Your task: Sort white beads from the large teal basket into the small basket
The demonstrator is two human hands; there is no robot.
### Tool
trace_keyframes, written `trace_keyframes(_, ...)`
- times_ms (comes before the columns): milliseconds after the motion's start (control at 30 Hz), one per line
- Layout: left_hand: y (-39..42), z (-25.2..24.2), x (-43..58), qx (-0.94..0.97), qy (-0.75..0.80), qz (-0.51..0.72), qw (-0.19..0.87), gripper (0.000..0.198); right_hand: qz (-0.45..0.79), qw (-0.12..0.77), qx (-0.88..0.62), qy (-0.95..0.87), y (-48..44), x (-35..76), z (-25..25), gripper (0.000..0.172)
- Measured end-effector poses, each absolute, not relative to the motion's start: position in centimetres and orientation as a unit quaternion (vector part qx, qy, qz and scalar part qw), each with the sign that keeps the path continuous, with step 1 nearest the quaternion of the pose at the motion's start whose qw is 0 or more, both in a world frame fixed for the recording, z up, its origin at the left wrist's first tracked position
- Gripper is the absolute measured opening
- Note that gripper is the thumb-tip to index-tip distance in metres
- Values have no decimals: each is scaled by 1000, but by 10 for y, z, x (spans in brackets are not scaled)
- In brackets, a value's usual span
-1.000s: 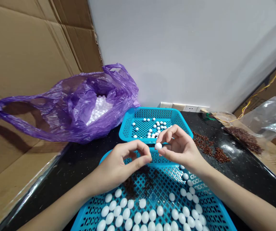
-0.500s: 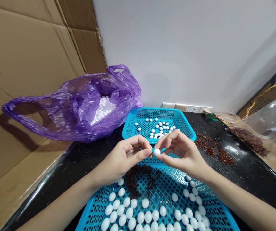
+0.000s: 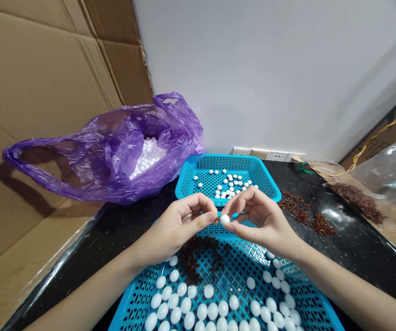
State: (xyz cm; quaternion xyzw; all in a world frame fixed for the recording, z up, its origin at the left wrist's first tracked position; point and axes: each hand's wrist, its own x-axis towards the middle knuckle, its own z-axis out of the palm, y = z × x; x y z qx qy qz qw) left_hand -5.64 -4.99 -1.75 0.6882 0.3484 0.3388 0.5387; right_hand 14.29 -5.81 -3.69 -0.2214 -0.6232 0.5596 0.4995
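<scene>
Between thumb and fingertips, my right hand pinches a small white ball. My left hand, also closed in a pinch, holds a tiny reddish-brown piece whose end touches the ball's left side. Both hands are above the near blue plastic basket. Many white balls lie in that basket, along with a dark brown heap of small pieces under my left hand. Just beyond my fingers stands a smaller blue basket with more white balls in it.
On the left, a purple plastic bag holds many white balls beside a cardboard sheet. Reddish-brown pieces lie on the black tabletop. A clear plastic bag and yellow wire are at the right.
The brown piece and the white ball have come together, the gap between them closing slightly. Both hands have otherwise barely moved.
</scene>
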Motion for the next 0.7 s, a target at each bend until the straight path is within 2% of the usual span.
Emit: trace_keyframes(700,-50,-20,-54,715,370,349,480,14,592,493,-243,-590,-58,144,-43,22)
